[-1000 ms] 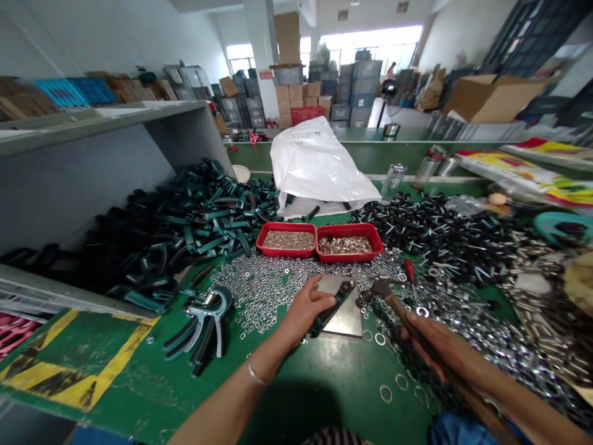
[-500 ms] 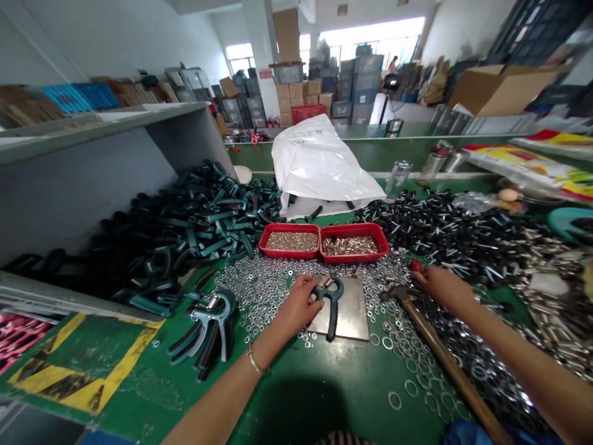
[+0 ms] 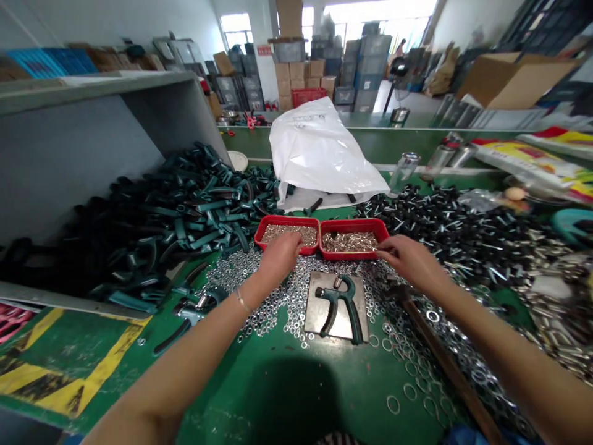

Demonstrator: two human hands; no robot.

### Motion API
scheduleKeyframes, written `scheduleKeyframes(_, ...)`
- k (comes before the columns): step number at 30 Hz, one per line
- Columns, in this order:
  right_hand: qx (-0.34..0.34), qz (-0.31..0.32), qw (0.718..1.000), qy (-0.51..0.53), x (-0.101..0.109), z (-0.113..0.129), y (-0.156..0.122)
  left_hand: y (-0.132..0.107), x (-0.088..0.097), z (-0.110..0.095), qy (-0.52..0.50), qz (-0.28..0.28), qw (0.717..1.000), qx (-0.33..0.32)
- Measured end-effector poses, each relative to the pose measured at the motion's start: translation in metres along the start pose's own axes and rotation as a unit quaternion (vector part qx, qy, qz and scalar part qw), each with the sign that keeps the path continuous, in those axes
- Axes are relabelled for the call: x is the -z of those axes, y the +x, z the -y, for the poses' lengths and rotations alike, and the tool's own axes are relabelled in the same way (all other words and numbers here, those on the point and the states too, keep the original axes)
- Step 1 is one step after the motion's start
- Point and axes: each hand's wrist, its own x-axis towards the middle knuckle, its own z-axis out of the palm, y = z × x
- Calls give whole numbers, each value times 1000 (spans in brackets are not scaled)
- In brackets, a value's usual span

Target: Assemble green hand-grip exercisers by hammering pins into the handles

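Note:
My left hand (image 3: pixel 281 254) reaches over the front edge of the left red tray (image 3: pixel 260 238), which holds small metal pieces; its fingers are pinched together and their tips are partly hidden. At the right end of the second red tray (image 3: pixel 386 233), with pin-like metal pieces in it, my right hand (image 3: pixel 410 256) has its fingers closed; I cannot make out anything in them. Between my forearms a teal two-handled hand grip (image 3: pixel 353 309) with a spring lies on a flat metal plate (image 3: pixel 312 318), its handles apart. No hand touches it.
A hammer (image 3: pixel 447 364) lies right of the plate among loose rings (image 3: pixel 393 405). More hand grips (image 3: pixel 197 312) sit at left, before a heap of teal handles (image 3: pixel 217 210). Small nuts (image 3: pixel 296 309) surround the plate. Black knobs with bolts (image 3: pixel 417 216) and a white bag (image 3: pixel 319 154) lie behind.
My left hand has left the hand grip and moved up to the left tray. My right hand has moved left to the right tray; the small red thing at its fingers no longer shows.

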Motion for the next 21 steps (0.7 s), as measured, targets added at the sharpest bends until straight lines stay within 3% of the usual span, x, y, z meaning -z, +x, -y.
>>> scheduleKeyframes(3,118,2,993,4,-19,72,59,50,12,35,79,87,992,52)
scheduleKeyframes(5,152,19,987,-45,-38,109,96,68,10,50,87,118,987,62)
scheduleKeyframes(7,163,32,984,-69,-59,132,125,75,4,59,98,131,984,66)
scheduleKeyframes(10,162,57,982,-83,-86,140,152,76,-6,66,108,135,982,70)
scheduleKeyframes(13,150,75,982,-85,-102,134,160,75,-10,68,109,139,982,69)
scheduleKeyframes(21,124,63,990,-7,-108,132,162,75,-10,65,128,93,986,59)
